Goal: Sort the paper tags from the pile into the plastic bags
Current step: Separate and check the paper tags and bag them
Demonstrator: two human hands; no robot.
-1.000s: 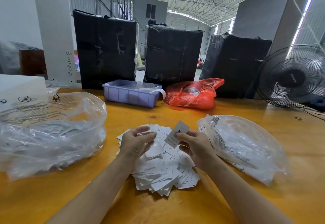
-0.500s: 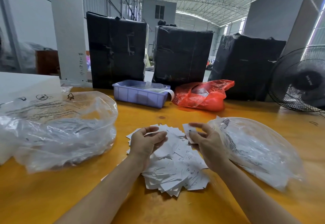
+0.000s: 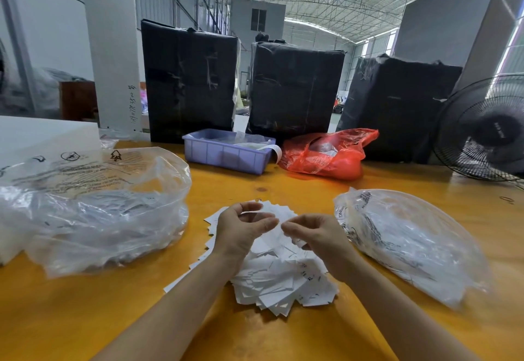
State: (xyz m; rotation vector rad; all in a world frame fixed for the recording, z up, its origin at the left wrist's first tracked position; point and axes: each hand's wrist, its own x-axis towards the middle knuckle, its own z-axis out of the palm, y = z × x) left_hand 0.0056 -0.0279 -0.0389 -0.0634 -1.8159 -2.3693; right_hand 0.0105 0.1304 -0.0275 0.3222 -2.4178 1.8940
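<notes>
Yellow worktop (image 3: 297, 185) holds a pile of white paper tags (image 3: 279, 275) in the middle. Both hands hover over the pile. The left hand (image 3: 241, 230) curls its fingers, and so does the right hand (image 3: 317, 236); whether either grip holds a tag cannot be told. Beside the pile, a clear plastic bag on the left (image 3: 93, 207) and a clear plastic bag on the right (image 3: 408, 244) each hold white tags. Farther back sit a purple bin (image 3: 226, 156) with something pale inside and a red bag (image 3: 329, 156).
</notes>
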